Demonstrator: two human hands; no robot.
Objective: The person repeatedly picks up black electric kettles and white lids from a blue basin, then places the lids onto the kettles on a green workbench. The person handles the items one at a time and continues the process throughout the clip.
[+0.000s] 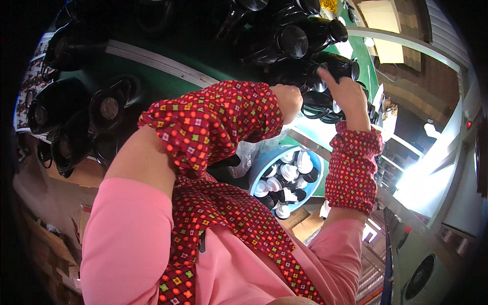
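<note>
Nearest was the person's pink shirt (234,259), and just past it a blue tub (262,163) full of white and black caps (289,173). Farther on, the left hand (288,101) was curled in; I couldn't tell what it held, if anything. The right hand (351,99) had its thumb stuck out, fingers hidden, so I couldn't tell its hold either. Shiny black parts (335,65) were crowded right by both hands, on the green table (163,81). I thought a bump from a puffy sleeve (223,114) could scratch or topple one, because they were packed so close.
</note>
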